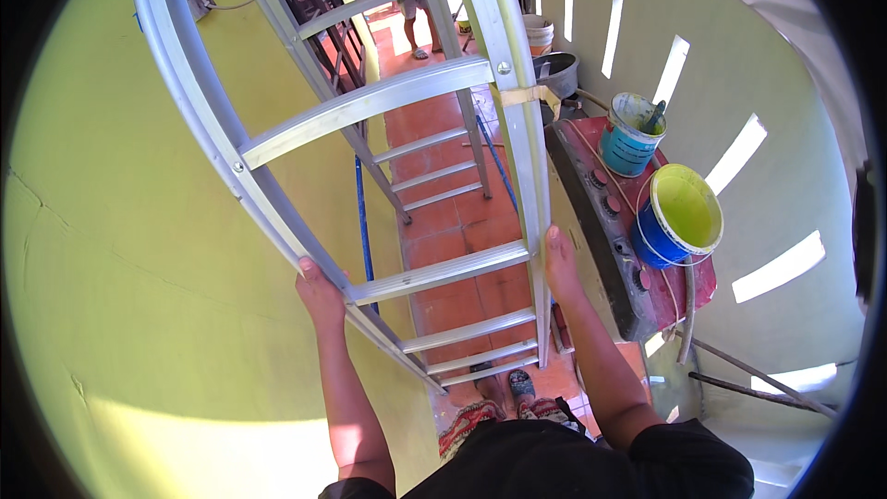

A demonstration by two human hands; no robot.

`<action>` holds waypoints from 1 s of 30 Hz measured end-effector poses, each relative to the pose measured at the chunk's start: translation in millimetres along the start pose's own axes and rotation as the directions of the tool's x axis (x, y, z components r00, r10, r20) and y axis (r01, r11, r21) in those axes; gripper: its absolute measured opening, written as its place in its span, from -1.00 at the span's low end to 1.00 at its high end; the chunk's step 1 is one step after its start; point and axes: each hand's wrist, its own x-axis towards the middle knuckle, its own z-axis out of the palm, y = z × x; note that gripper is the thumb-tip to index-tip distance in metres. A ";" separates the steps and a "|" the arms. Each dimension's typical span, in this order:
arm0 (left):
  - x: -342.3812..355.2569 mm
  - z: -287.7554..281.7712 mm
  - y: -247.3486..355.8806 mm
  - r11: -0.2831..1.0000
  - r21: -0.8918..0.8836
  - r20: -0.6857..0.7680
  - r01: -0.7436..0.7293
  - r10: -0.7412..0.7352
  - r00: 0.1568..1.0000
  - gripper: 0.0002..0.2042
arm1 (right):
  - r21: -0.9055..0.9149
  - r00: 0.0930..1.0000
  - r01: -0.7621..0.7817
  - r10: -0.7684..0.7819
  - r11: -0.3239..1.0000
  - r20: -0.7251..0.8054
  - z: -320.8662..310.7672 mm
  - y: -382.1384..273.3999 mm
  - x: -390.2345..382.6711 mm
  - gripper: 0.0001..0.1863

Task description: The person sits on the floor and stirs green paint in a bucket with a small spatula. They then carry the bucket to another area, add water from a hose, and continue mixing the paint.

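Both hands grip the aluminium ladder (370, 111): left hand (319, 291) with fingers closed round its left rail, right hand (559, 263) clasping the right rail. It looks mid-climb. Beside the ladder's right rail sits a yellow-filled paint bucket (684, 214); shifting grip needs steady footing.

Bright daylight, sharp focus, fisheye bending at edges.

The yellow wall (120, 249) is crowding the ladder (370, 106) closely on the left. On the right, a ledge (601, 249) carrying two paint buckets (679, 217) is sitting just beside the rail. Open gaps between rungs are showing tiled floor (453, 222) below.
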 end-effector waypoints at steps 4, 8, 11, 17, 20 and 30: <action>-26.5 -9.0 -2.5 1.000 0.020 -0.037 0.019 -0.019 0.999 -0.21 | 0.012 0.999 0.025 -0.025 1.000 0.034 -10.2 -2.7 -22.1 -0.50; -45.9 -14.2 -6.8 1.000 0.011 -0.076 0.026 -0.026 0.997 -0.20 | 0.050 0.999 -0.003 0.001 0.999 0.049 -19.2 -10.4 -46.9 -0.47; -56.5 -16.7 -5.7 0.999 -0.039 -0.096 0.019 -0.023 0.995 -0.19 | 0.051 0.995 -0.045 0.040 0.998 0.093 -26.8 -17.9 -57.5 -0.46; -86.9 -31.9 11.2 0.999 0.028 0.015 0.020 -0.021 1.000 -0.18 | -0.045 0.999 -0.008 0.010 0.999 0.032 -38.8 -35.1 -85.8 -0.39; -101.3 -36.7 19.9 0.999 0.039 0.035 0.026 -0.028 0.999 -0.21 | -0.105 0.998 -0.044 0.050 0.993 0.048 -50.5 -43.5 -98.4 -0.34; -139.0 -53.2 12.1 1.000 0.012 0.020 0.022 -0.023 1.000 -0.17 | -0.138 0.991 -0.133 0.129 0.982 -0.040 -62.3 -54.4 -137.3 -0.30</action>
